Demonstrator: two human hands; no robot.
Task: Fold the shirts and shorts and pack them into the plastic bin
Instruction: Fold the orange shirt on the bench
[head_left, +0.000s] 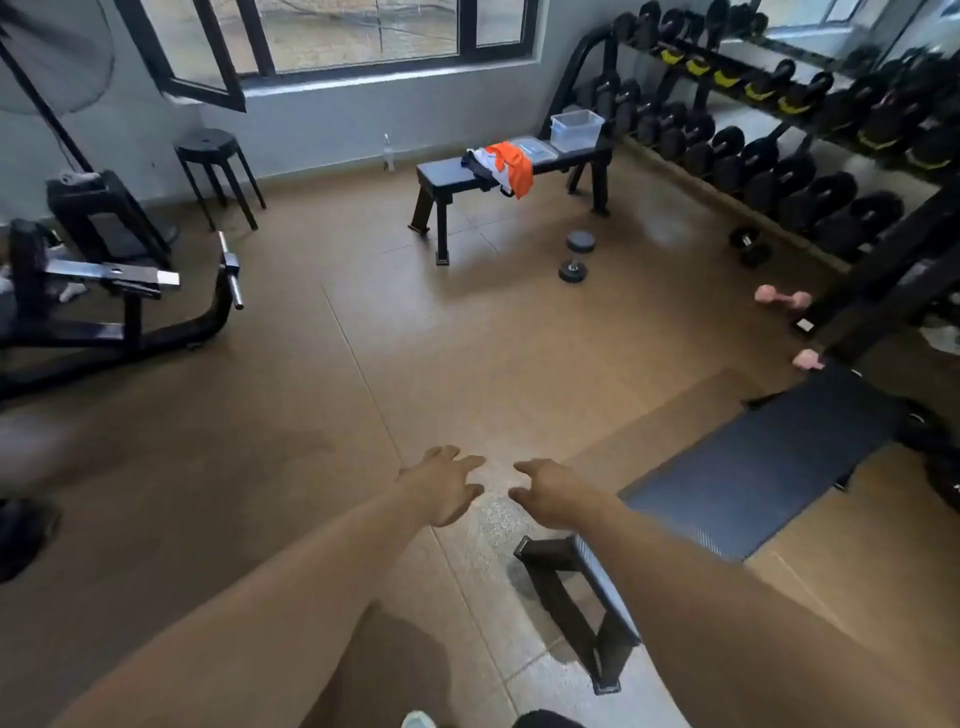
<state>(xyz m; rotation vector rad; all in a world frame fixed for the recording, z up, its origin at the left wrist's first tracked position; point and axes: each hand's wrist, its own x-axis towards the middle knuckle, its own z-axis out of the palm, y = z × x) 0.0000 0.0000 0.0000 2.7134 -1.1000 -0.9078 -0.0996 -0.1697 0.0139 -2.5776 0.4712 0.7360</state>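
The biggest hazard is the floor (395, 332) between the person and the far worktop (457, 174): a black dumbbell (575, 255) lies just near of that worktop on the walking line, and a pink dumbbell (783, 299) sits further right by the weight rack (779, 140). Stepping on either one could mean a stumble. Closer in, a sloped bench (753, 462) juts in from the right, its foot under the right forearm, where a shin could catch.

The clothes (506, 163), orange, white and dark, are heaped on the worktop, with the orange piece hanging over its near edge; a careless tug could drag the heap to the floor. The plastic bin (575, 129) stands at the worktop's right end, with what looks like its lid (535, 148) flat between it and the heap; a knock could push either one off.

The left hand (444, 486) and right hand (553, 493) reach forward over the floor, fingers loosely spread, holding nothing, well apart from the clothes.
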